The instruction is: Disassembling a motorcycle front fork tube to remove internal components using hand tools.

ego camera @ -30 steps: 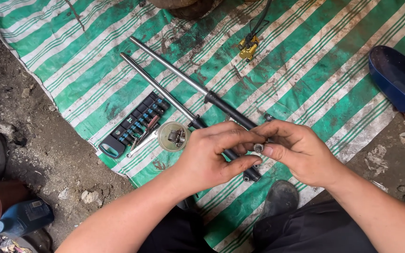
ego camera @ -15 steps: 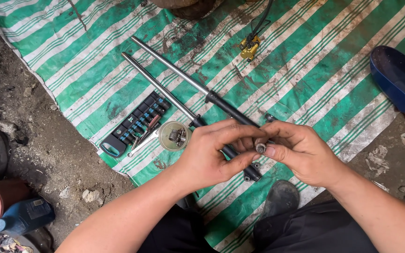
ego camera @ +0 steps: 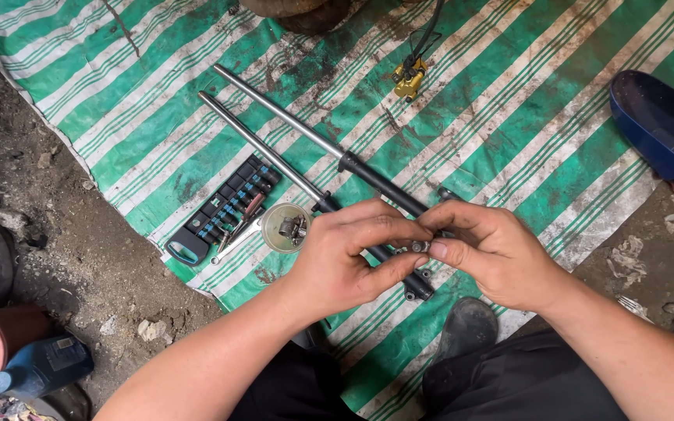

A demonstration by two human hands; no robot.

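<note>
Hands [ego camera: 423, 253] over striped green tarp [ego camera: 555, 117], dirt ground [ego camera: 48, 218].

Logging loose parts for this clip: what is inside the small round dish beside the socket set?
The round dish holds a few small grey metal parts, like bolts or fittings. The left hand covers its right edge, so anything there is hidden.

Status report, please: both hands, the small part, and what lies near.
Left hand and right hand pinch one small metal part together. Two fork tubes lie beneath on the striped tarp. Socket set beside.
</note>
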